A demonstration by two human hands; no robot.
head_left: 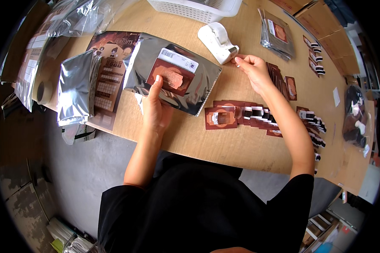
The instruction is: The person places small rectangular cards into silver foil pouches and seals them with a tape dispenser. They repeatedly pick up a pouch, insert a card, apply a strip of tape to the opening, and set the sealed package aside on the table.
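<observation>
My left hand (157, 110) grips a silver foil bag (190, 102) by its near edge. The thumb presses on a dark red printed card (155, 83) lying over the foil. Along the card's upper side runs a white label (178, 60) with a barcode. At the cutter end of a white tape dispenser (213, 42), my right hand (253, 69) has thumb and forefinger pinched together. A small pale end of tape (238, 66) shows at those fingertips; the rest of the strip is hard to make out. The underside of the bag is hidden.
Right of the bag, overlapping red cards (221, 118) with black-and-white pieces line the wooden table (190, 136). More foil bags (76, 88) lie left on a printed sheet (106, 85); another stack (277, 34) sits back right. A white plastic basket (190, 11) stands behind.
</observation>
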